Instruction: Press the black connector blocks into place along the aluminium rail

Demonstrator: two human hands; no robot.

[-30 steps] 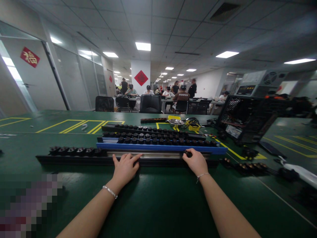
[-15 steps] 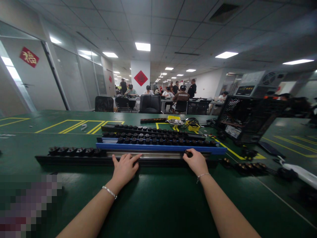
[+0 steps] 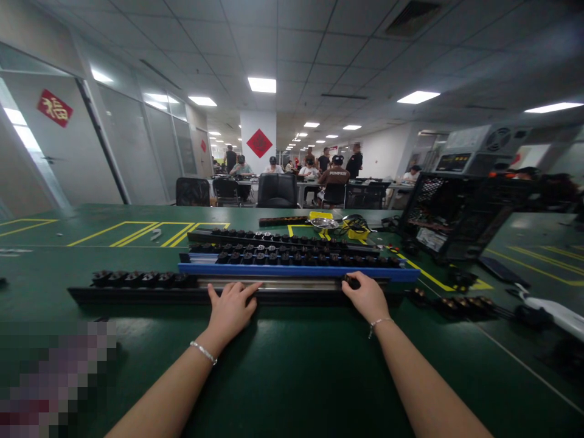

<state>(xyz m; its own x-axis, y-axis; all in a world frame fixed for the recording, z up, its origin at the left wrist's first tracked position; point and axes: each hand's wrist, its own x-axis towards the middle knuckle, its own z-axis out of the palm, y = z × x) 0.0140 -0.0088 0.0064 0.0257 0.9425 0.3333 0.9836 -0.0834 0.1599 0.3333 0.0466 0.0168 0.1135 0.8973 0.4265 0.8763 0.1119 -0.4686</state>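
Note:
Closest to me lies a long black power-track rail (image 3: 292, 296) with a bright metal channel. Several black socket modules (image 3: 149, 278) sit in a row on its left part. My left hand (image 3: 232, 307) rests on the rail's middle, fingers spread, holding nothing. Toward the rail's right end, my right hand (image 3: 366, 296) pinches a single black socket module (image 3: 351, 281) at the channel; the fingers hide part of it, and I cannot tell if it is seated. Directly behind runs a blue-edged rail (image 3: 296, 271) carrying a row of similar modules.
Another black rail (image 3: 201, 236) lies farther back. Loose modules (image 3: 460, 306) are at the right, near a white-handled tool (image 3: 554, 316). An open computer case (image 3: 456, 213) stands at the back right. Yellow trays and cables (image 3: 356, 228) lie behind the rails. People sit at far tables.
My right hand has shifted very slightly right with the socket module. My left hand stays on the rail. The whole view has shifted a little.

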